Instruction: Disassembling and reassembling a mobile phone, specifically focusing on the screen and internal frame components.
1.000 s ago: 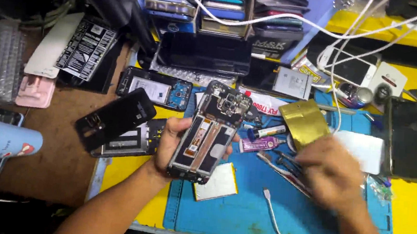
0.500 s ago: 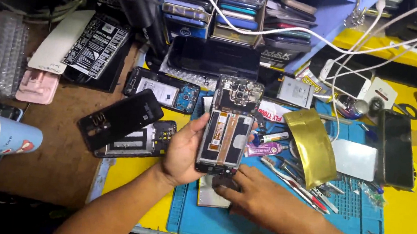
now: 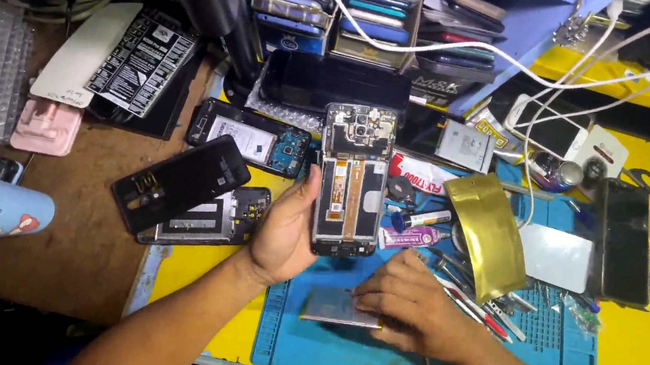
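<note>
Cluttered blue mat [image 3: 555,354], battery [image 3: 332,305] half hidden under right hand [image 3: 407,311].

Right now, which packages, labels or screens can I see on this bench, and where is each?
Gold pouch: shiny foil, right of the opened phone in the left hand.
Black card: white print, upper left.
Dark screen: black rectangle, far right.
White battery label: behind the pouch.

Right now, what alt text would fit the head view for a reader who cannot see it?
A person's left hand holds an opened phone, insides showing, above a blue mat while the right hand rests its fingers on a flat battery lying on the mat. Around them lie phone parts, a gold pouch and tools.
</note>
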